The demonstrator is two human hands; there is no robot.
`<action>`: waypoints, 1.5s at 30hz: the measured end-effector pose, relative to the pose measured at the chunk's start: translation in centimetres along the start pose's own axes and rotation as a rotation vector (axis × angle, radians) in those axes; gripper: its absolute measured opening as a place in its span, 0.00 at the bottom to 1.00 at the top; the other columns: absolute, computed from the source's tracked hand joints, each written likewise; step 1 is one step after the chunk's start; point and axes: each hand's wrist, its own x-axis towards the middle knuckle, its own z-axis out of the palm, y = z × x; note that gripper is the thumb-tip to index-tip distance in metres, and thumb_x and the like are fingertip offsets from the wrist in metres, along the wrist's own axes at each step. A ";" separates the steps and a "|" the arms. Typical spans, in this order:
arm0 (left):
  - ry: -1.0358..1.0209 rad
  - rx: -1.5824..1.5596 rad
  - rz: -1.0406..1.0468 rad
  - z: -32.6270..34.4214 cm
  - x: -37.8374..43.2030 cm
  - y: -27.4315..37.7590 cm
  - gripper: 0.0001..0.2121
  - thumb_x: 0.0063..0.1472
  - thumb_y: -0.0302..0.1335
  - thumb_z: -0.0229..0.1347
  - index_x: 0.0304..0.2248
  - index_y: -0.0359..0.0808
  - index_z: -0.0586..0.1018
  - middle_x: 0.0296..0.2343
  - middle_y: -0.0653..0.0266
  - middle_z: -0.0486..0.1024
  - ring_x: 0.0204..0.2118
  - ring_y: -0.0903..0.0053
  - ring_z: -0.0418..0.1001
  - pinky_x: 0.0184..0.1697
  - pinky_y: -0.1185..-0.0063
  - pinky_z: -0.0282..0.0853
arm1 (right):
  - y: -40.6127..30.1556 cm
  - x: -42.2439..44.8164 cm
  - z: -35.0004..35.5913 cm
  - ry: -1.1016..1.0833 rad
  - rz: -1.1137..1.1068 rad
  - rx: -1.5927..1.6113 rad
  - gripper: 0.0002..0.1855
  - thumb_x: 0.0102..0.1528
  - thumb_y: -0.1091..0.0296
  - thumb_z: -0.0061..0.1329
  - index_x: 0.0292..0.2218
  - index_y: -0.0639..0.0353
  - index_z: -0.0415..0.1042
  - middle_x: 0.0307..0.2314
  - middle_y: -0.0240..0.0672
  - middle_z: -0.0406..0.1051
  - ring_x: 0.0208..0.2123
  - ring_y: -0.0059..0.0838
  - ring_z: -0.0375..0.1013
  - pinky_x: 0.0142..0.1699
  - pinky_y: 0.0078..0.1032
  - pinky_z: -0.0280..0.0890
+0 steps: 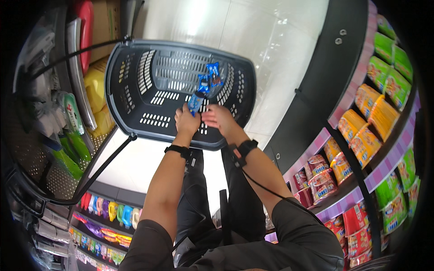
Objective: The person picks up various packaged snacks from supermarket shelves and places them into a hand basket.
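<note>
My left hand [187, 121] is closed around a light-blue printed pack [195, 102] with a dark upper end, held over the black plastic shopping basket [159, 142]. Close beside it, my right hand [218, 119] is blurred, with fingers extended towards the pack and nothing visible in them. Two small dark-blue wrapped packets, one upper [214, 73] and one lower [203, 83], lie in the basket near its right end. The lower packet is close to the held pack's dark end; I cannot tell whether they touch.
The basket's long black handle [105, 169] swings out to the left. Shelves with packaged food [364, 145] curve along the right above a black base cabinet [325, 67]. Hanging goods [73, 111] and colourful bottles [127, 215] line the left. Pale tiled floor [271, 40] lies between.
</note>
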 end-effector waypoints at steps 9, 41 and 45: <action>-0.068 -0.058 0.345 -7.6 -5.2 -2.7 0.20 0.55 0.38 0.53 0.44 0.34 0.75 0.38 0.42 0.76 0.44 0.49 0.73 0.47 0.63 0.68 | -1.1 -23.6 -6.3 0.132 -0.170 -0.142 0.18 0.59 0.55 0.45 0.41 0.61 0.72 0.28 0.39 0.76 0.29 0.29 0.77 0.36 0.26 0.72; -0.986 0.279 1.500 -24.9 -68.0 36.8 0.11 0.64 0.29 0.47 0.44 0.36 0.75 0.30 0.65 0.78 0.35 0.80 0.75 0.40 0.80 0.66 | 9.1 -95.7 -15.2 2.816 -0.718 -0.106 0.18 0.54 0.60 0.49 0.39 0.67 0.73 0.40 0.43 0.66 0.49 0.48 0.62 0.53 0.47 0.56; -1.003 0.368 1.523 -24.9 -68.5 36.7 0.10 0.64 0.28 0.47 0.43 0.36 0.75 0.30 0.65 0.78 0.34 0.81 0.75 0.40 0.80 0.66 | 8.8 -95.0 -17.0 2.474 -0.546 -0.036 0.20 0.58 0.56 0.45 0.38 0.68 0.73 0.40 0.43 0.66 0.47 0.48 0.63 0.50 0.47 0.62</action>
